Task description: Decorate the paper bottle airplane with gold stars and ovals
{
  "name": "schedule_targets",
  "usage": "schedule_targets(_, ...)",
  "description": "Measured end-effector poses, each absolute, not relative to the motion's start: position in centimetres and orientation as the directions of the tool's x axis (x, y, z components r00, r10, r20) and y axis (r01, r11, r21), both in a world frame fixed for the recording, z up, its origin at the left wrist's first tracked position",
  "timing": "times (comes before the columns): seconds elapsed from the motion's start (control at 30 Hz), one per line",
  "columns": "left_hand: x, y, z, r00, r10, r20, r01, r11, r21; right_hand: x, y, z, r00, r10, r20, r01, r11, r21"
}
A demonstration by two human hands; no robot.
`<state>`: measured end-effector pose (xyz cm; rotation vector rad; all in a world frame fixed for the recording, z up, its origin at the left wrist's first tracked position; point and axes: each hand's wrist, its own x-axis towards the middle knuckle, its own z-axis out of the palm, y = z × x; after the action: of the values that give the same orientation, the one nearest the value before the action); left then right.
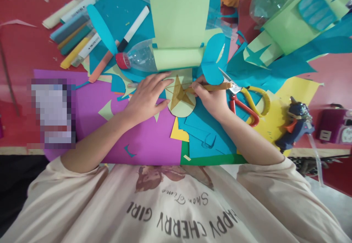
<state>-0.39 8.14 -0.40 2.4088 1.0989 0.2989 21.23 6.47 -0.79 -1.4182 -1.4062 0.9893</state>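
Observation:
A pale green paper piece (189, 109) with a rounded lower end lies in front of me, bearing a star (178, 95) partly coloured brownish yellow. My left hand (150, 95) rests on its left side, fingers spread and flat. In my right hand (210, 95) is a yellow-brown marker (220, 86), its tip end at the star. Just beyond both hands, a plastic bottle (141, 55) with a red cap lies on its side, wrapped in pale green paper (178, 57). Blue rounded paper shapes (213, 61) stand at the wrapped end.
Scissors (247, 103) with red and yellow handles lie right of my right hand. Farther right are a glue gun (295, 125) and a purple box (334, 125). Several markers (75, 33) lie at upper left, a pixelated phone-like object (53, 112) at left. Another paper-covered bottle (291, 26) lies upper right.

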Motion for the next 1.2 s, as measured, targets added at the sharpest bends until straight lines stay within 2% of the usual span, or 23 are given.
schedule_targets(0.13, -0.42, 8.18, -0.46, 0.659, 0.752, 0.006, 0.650, -0.574, 0.498, 21.27, 6.56, -0.69, 0.018, 1.000, 0.018, 0.324, 0.011, -0.946)
schedule_targets(0.37, -0.47, 8.17, -0.53, 0.663, 0.748, 0.020, 0.649, -0.588, 0.482, 21.32, 6.57, -0.89, 0.056, 0.997, 0.051, 0.260, 0.035, -0.965)
schedule_targets(0.7, -0.45, 8.20, -0.44, 0.658, 0.753, 0.007, 0.645, -0.568, 0.510, 21.34, 6.56, -0.51, 0.001, 1.000, 0.006, 0.337, 0.006, -0.942)
schedule_targets(1.0, -0.46, 8.16, -0.44, 0.660, 0.751, 0.011, 0.644, -0.573, 0.506, 21.49, 6.56, -0.93, 0.044, 0.998, 0.039, 0.228, 0.029, -0.973)
schedule_targets(1.2, -0.46, 8.12, -0.42, 0.658, 0.753, 0.009, 0.651, -0.574, 0.496, 21.39, 6.54, -0.86, 0.009, 0.999, 0.046, 0.257, 0.042, -0.965)
